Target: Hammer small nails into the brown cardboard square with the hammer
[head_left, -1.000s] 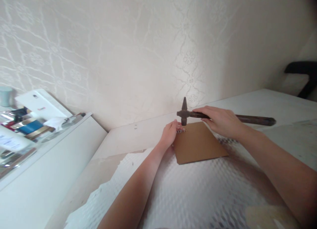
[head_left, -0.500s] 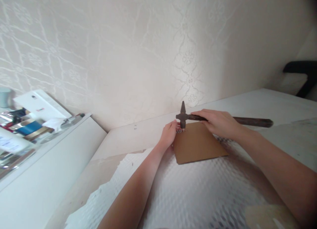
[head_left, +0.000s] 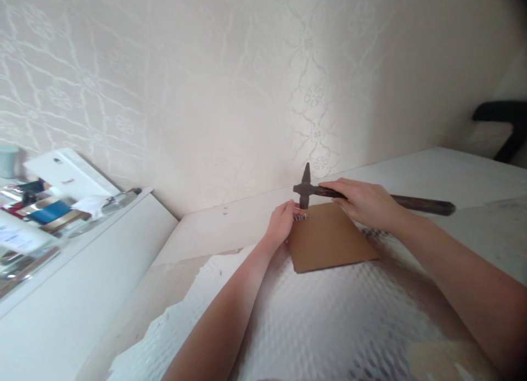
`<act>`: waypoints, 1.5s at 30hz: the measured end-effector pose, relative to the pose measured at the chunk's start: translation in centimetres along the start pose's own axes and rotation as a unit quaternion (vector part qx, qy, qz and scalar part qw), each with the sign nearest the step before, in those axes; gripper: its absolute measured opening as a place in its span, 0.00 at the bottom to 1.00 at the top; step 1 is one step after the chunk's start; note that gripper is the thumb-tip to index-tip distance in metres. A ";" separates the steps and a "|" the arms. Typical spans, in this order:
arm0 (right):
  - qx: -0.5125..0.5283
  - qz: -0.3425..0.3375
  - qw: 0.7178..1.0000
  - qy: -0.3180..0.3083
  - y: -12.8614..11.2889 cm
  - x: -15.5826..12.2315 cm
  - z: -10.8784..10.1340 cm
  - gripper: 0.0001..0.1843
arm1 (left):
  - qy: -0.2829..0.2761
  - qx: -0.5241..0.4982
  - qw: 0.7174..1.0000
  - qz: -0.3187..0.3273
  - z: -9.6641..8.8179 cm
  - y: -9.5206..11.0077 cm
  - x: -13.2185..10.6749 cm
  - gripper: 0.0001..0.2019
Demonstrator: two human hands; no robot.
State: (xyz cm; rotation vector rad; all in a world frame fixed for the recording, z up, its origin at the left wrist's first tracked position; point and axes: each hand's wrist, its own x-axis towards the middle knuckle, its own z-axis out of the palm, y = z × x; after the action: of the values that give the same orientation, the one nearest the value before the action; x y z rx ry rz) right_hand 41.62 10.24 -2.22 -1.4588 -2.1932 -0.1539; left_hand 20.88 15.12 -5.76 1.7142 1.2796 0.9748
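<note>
A dark hammer (head_left: 306, 191) is gripped in my right hand (head_left: 364, 202), held partway along its handle. Its head hovers just above the far left corner of a flat brown board (head_left: 331, 241), face down and wedge end up. At that corner my left hand (head_left: 282, 223) has its fingers drawn together beside the hammer head. What they pinch is too small to make out. Close to those fingertips, a short row of small shiny metal pieces (head_left: 300, 217), possibly nails, lines the board's far edge.
Beneath the board lies silvery bubble wrap (head_left: 321, 320) on a white tabletop (head_left: 222, 219) against a patterned wall. To the left, a white cabinet (head_left: 102, 260) bears a white box (head_left: 72, 175) and assorted small items. A black armrest-like part (head_left: 502, 115) stands at far right.
The hammer head has lifted slightly off the board's corner, the right hand rising with it. My left hand and the board have stayed in place.
</note>
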 end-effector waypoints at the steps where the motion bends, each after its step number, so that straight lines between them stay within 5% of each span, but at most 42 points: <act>1: -0.002 -0.001 1.000 -0.006 0.0 0.0 0.0 0.24 | 0.000 -0.003 1.000 0.000 0.0 0.0 0.0 0.20; 45: -0.013 -0.045 0.998 0.050 -0.7 0.1 -0.6 0.24 | 0.000 0.000 1.000 0.003 -0.2 0.2 -0.2 0.14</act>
State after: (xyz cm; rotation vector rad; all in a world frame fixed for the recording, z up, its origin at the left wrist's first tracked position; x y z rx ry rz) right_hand 41.12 9.81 -1.52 -1.3370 -2.1843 -0.2798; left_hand 20.76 14.92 -5.54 1.7187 1.2756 0.9774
